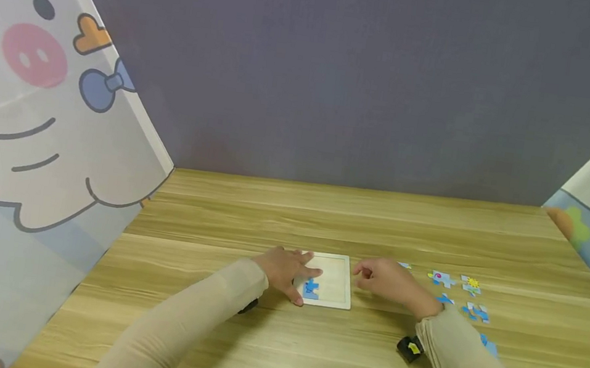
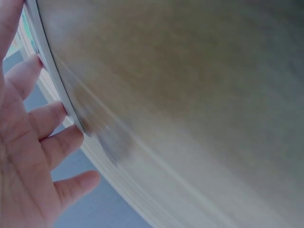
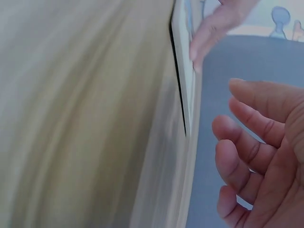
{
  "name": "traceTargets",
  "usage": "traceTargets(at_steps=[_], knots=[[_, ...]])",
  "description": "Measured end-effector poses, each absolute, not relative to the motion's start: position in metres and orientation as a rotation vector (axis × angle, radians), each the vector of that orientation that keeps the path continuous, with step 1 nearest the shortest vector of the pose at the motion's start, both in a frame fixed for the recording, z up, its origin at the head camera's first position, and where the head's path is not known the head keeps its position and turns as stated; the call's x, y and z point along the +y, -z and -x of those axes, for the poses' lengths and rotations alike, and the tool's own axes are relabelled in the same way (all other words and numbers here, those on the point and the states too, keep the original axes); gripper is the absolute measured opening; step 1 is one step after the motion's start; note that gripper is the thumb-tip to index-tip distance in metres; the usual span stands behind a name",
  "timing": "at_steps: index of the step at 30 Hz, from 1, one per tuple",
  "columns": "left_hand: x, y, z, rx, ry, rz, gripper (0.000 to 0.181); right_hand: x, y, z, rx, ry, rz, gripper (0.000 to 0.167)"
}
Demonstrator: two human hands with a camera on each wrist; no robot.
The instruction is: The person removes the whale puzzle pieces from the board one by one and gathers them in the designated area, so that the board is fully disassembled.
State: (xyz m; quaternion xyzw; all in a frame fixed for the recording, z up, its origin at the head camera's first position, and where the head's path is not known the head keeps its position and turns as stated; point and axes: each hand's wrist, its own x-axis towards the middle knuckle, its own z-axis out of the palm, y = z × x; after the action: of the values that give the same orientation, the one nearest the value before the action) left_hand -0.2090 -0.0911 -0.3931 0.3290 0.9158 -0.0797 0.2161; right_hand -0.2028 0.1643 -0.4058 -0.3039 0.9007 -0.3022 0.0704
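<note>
A square, pale wooden puzzle tray [image 1: 331,305] lies on the table with a blue jigsaw piece [image 1: 310,292] in its lower left corner. My left hand [image 1: 285,270] rests on the tray's left side, fingers spread; the left wrist view shows fingertips [image 2: 59,108] touching the tray's edge. Just right of the tray hovers my right hand [image 1: 391,280]. Its fingers [image 3: 237,156] are loosely bent, and nothing shows between them in the right wrist view. That hand is apart from the tray.
Several loose jigsaw pieces [image 1: 441,279] lie on the wooden table [image 1: 272,355] to the right, some partly behind the right arm. A black wrist device [image 1: 410,349] sits at the right cuff. A grey panel [image 1: 342,78] stands at the back, with cartoon-printed sheets [image 1: 54,146] at both sides.
</note>
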Motion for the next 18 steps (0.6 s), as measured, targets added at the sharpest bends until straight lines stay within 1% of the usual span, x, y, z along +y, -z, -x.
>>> traceTargets(at_steps=[8, 15, 18], knots=[[-0.091, 0.392, 0.210, 2.531, 0.256, -0.912, 0.082, 0.140, 0.402, 0.200, 2.763, 0.724, 1.026, 0.013], [-0.089, 0.392, 0.210, 2.534, 0.313, -0.916, 0.083, 0.124, 0.397, 0.197, 2.796, 0.502, 1.027, 0.016], [-0.088, 0.392, 0.209, 2.537, 0.324, -0.913, 0.083, 0.117, 0.396, 0.196, 2.794, 0.407, 1.078, 0.016]])
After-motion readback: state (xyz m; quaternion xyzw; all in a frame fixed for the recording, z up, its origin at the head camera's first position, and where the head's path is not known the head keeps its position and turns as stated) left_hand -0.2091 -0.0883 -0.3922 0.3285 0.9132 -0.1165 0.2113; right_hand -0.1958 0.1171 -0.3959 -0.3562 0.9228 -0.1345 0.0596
